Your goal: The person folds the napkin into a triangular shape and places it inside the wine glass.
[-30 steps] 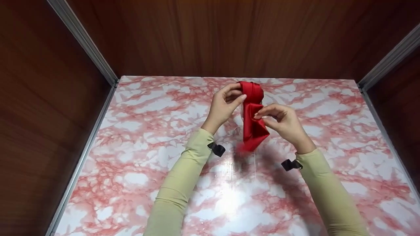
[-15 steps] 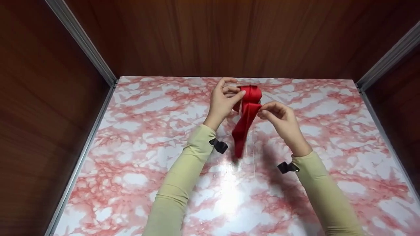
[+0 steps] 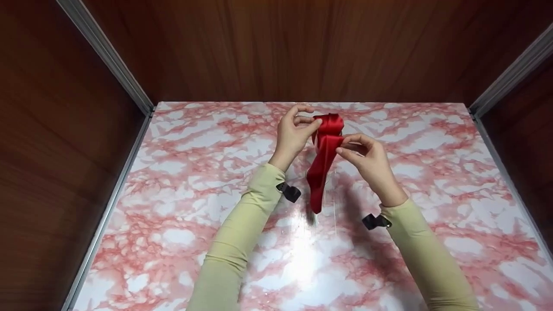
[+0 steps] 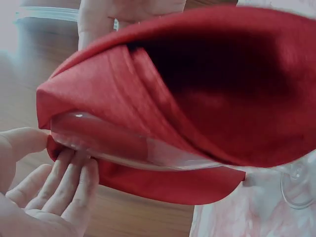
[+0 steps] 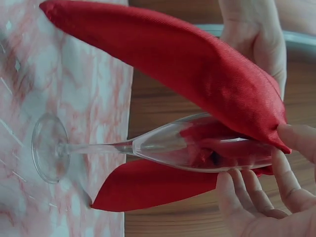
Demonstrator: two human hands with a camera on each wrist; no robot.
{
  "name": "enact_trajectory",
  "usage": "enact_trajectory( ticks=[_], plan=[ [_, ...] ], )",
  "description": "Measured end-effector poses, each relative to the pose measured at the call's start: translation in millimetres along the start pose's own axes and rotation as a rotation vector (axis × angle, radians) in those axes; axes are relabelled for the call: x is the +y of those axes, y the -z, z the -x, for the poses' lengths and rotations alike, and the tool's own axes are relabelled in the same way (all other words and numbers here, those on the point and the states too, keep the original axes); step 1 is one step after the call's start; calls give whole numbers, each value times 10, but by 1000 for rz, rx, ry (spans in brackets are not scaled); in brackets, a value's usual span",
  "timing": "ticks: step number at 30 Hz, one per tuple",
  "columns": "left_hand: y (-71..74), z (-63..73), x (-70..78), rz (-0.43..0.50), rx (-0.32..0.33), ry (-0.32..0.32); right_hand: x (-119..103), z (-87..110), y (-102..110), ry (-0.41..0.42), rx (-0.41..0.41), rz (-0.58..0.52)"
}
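Observation:
A shiny red cloth napkin [image 3: 325, 160] is tucked into a clear stemmed flute glass [image 5: 170, 143] and drapes over its rim. One long flap hangs down at the front. Another hangs on the far side of the bowl in the right wrist view. My left hand [image 3: 291, 134] pinches cloth at the rim's left side, its index finger raised. With thumb and index finger, my right hand [image 3: 367, 160] pinches the napkin's right edge; its other fingers rest against the glass in the right wrist view. From the head, cloth hides most of the glass.
Under the glass lies a red-and-white marbled tabletop [image 3: 181, 233], glaring near its front middle. Dark wood panels [image 3: 276, 52] enclose the back and sides, with metal rails [image 3: 116, 65] at the corners. A black strap [image 3: 289, 192] is on each sleeve.
My right hand has shifted from the flap's face up to the napkin's right edge near the rim. The front flap has dropped and straightened downward. My left index finger has lifted off the cloth.

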State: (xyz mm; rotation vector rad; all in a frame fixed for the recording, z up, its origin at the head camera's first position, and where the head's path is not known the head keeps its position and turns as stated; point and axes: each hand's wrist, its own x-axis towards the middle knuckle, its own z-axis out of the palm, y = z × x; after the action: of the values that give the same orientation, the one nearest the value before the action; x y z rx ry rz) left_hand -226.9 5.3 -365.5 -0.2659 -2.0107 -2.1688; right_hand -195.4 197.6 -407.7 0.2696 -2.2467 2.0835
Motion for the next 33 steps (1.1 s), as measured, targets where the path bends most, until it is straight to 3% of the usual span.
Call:
enact_trajectory(
  ticks=[3, 8, 11, 19, 25, 33],
  plan=[
    [33, -4, -65, 26, -30, 36, 12, 9, -15, 18, 1, -90],
    [98, -34, -277, 82, -53, 41, 19, 27, -34, 13, -26, -177],
    [131, -29, -351, 134, -43, 53, 13, 28, -39, -4, -62, -178],
    [173, 99, -331, 227, -31, 80, 0, -28, -41, -17, -106, -88],
    [173, 241, -346, 287, -13, 25, -10, -94, -70, 17, -124, -12],
    [69, 456, -408, 327, 59, -117, -11, -188, -92, 14, -127, 76]
  ],
)
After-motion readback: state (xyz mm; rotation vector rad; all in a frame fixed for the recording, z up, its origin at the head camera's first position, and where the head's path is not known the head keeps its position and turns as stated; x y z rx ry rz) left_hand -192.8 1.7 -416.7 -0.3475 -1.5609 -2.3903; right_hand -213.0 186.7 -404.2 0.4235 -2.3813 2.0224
